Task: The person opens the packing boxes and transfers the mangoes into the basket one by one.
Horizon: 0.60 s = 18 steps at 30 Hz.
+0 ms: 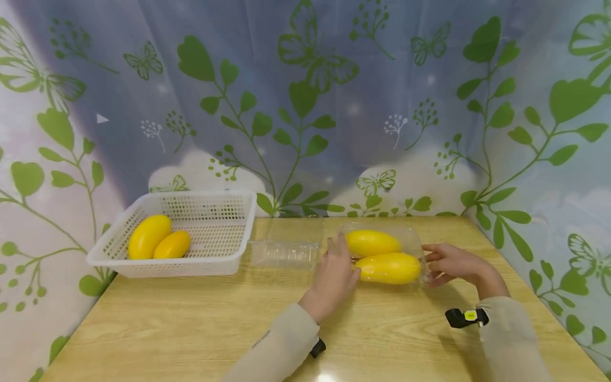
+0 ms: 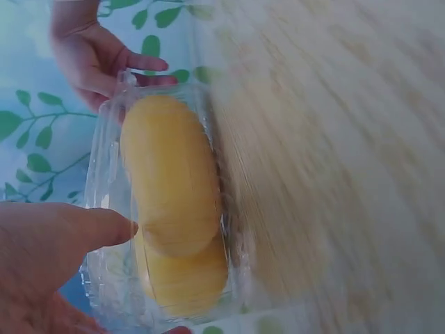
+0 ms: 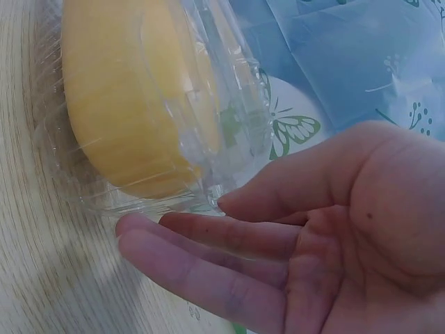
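Two yellow, mango-like fruits (image 1: 373,243) lie side by side in a clear plastic box (image 2: 111,167) at the right of the table. My left hand (image 1: 332,278) grips the box's left end, its thumb at the near side and its fingers around the end. At the opposite end is my right hand (image 1: 455,265). In the right wrist view its thumb touches a corner of the rim, and the long fingers (image 3: 201,278) reach out fairly straight beside the box. The lower fingers of the left hand are mostly hidden in its wrist view.
A white perforated basket (image 1: 245,233) stands at the left with two more yellow fruits (image 1: 149,237). Between basket and left hand lies another clear plastic container part (image 1: 285,253); whether it joins the box I cannot tell. A patterned curtain (image 1: 334,132) hangs behind the wooden table (image 1: 167,323).
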Available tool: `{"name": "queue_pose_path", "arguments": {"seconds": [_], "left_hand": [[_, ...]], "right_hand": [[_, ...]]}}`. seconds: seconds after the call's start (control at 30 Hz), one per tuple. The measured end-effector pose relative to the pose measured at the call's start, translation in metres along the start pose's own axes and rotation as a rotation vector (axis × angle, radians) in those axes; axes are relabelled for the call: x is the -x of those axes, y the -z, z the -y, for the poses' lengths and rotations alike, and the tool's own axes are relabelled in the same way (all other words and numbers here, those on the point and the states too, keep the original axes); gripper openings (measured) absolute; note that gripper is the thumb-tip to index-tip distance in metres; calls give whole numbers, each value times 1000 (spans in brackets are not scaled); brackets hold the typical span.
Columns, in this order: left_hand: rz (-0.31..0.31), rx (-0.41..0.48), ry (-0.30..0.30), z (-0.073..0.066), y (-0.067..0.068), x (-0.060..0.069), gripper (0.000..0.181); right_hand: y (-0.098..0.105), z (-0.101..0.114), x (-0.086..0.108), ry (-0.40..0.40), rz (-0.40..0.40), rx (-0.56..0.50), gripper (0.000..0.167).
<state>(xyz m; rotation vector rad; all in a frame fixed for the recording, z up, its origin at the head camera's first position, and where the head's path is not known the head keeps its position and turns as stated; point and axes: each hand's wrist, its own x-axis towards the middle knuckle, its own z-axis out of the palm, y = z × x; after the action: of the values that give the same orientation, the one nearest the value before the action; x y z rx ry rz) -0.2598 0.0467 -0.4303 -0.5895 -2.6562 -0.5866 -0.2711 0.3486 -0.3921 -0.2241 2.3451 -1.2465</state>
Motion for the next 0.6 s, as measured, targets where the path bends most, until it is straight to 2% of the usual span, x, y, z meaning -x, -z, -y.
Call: {"name": "queue_pose_path", "arguments": {"seconds": [0.17,0.33,0.4,0.6], "left_hand": [[170,237,174,3,-2,-1,101],[297,396,298,10,-3,-2,100],[323,435,327,11,-3,-4,94],[350,523,379,14,-1,-7,87]], "right_hand": [[1,0,-1,1,-1,16,78],[2,1,1,7,-15,47,81],[3,5,4,29,-26,89,86],[-4,28,14,134,-49,338,94]]}}
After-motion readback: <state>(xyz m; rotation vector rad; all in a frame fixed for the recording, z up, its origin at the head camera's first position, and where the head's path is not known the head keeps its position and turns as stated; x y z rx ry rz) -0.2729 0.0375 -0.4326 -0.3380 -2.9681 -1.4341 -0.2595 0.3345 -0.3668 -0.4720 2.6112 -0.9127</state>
